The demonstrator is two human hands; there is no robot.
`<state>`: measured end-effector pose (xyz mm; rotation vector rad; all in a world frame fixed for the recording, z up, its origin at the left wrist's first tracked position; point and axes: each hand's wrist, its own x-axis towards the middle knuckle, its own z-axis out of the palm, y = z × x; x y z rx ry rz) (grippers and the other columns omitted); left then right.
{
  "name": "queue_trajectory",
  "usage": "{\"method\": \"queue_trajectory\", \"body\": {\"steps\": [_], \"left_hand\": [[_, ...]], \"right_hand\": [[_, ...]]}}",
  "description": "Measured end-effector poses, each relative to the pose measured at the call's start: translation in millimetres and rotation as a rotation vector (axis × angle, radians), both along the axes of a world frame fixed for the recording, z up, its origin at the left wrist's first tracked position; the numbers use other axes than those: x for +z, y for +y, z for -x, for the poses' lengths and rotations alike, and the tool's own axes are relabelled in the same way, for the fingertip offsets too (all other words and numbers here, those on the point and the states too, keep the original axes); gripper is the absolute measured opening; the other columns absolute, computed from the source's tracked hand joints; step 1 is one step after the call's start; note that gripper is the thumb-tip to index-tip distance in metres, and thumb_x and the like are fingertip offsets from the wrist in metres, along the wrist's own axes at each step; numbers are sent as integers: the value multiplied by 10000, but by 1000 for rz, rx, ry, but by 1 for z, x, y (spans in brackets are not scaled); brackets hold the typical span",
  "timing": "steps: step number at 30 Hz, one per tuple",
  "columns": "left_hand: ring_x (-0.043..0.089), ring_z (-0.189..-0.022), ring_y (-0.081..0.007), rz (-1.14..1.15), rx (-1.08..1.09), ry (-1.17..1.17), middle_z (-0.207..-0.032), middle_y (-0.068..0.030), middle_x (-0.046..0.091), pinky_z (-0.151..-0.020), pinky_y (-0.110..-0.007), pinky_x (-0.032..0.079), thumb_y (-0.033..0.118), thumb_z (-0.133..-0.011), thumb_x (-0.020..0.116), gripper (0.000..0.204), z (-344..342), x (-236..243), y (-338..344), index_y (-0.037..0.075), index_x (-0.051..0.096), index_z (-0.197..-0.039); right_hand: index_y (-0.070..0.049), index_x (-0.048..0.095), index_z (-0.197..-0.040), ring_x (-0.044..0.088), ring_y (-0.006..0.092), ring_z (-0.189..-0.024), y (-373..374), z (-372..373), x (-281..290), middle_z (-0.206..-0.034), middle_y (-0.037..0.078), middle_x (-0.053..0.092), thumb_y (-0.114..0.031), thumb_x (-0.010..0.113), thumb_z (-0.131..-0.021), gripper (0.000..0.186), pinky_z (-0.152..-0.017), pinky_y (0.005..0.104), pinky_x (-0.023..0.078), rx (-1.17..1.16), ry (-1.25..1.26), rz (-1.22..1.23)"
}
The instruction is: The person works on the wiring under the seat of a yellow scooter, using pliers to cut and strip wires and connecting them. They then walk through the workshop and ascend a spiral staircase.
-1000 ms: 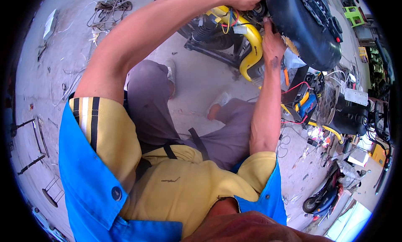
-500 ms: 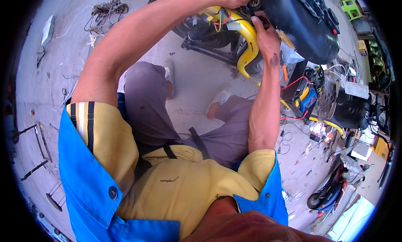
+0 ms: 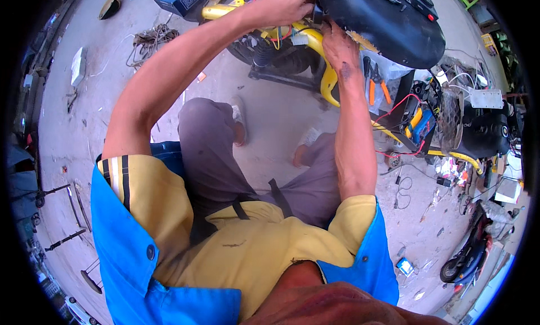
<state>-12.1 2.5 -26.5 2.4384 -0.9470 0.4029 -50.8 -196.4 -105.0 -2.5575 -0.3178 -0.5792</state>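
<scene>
A yellow-framed scooter or electric bike (image 3: 329,80) stands in front of me, with its black seat (image 3: 382,30) tipped up. My left hand (image 3: 289,4) reaches to the seat's near left end, by a dark bracket, its fingers curled. Just right of it, my right hand (image 3: 340,46) is closed at the same spot, beside a torn, tan patch on the seat's edge (image 3: 363,42). What the fingertips grip is hidden by the hands and the seat. Loose coloured wires with a white connector (image 3: 299,39) hang from the frame below my hands.
Orange-handled pliers (image 3: 378,84) lie right of my right forearm, near red leads (image 3: 408,100) and a blue-and-yellow tool (image 3: 422,125). A blue box (image 3: 181,0) sits at the far left of the bike. A tangled wire bundle (image 3: 154,38) lies on the floor; a parked motorbike (image 3: 469,252) stands lower right.
The view has shifted, so the floor things sit further right and the pliers show more fully. Both hands stay together at the seat's end, fingers still closed there.
</scene>
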Motion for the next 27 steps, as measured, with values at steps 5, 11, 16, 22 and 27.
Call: {"method": "queue_trajectory", "body": {"steps": [5, 11, 16, 22, 27], "left_hand": [[679, -933, -431, -12, -47, -14, -1030, -220, 717, -872, -483, 534, 84, -943, 585, 307, 26, 10, -4, 10, 624, -1238], [627, -1142, -315, -64, -274, 5, -1305, -170, 603, -998, -400, 517, 71, -957, 568, 316, 23, 23, 2, -13, 623, -1257], [633, -1091, -252, 114, -181, 275, -1226, -121, 620, -959, -375, 530, 206, -1027, 573, 311, -1, 23, 6, -56, 625, -1186], [646, -1066, -206, -11, -158, 592, -1188, -140, 678, -966, -335, 542, 354, -956, 724, 545, -10, 35, 7, -18, 595, -1332], [648, -1140, -241, -21, -176, 635, -1272, -152, 669, -1009, -325, 535, 346, -883, 809, 620, -8, 42, -2, -29, 590, -1325]], "right_hand": [[-137, 650, -1321, 542, 454, -1288, -9, 12, 23, -1401, 217, 600, -343, 527, -1034, 374, -1107, 518, 411, 50, 53, -58], [-126, 597, -1418, 468, 417, -1392, -9, -4, 17, -1492, 187, 548, -365, 504, -1055, 444, -1181, 488, 342, -26, 117, -160], [-130, 573, -1454, 430, 398, -1434, -15, -22, -9, -1537, 171, 513, -385, 488, -1066, 473, -1210, 465, 310, -17, 28, -129], [-119, 557, -1474, 398, 369, -1470, -11, -15, 7, -1567, 162, 485, -402, 530, -1050, 510, -1230, 440, 277, 9, 203, -271], [-98, 534, -1493, 394, 346, -1483, -9, 3, 23, -1592, 160, 456, -417, 563, -1040, 556, -1235, 422, 265, 26, 173, -361]]}}
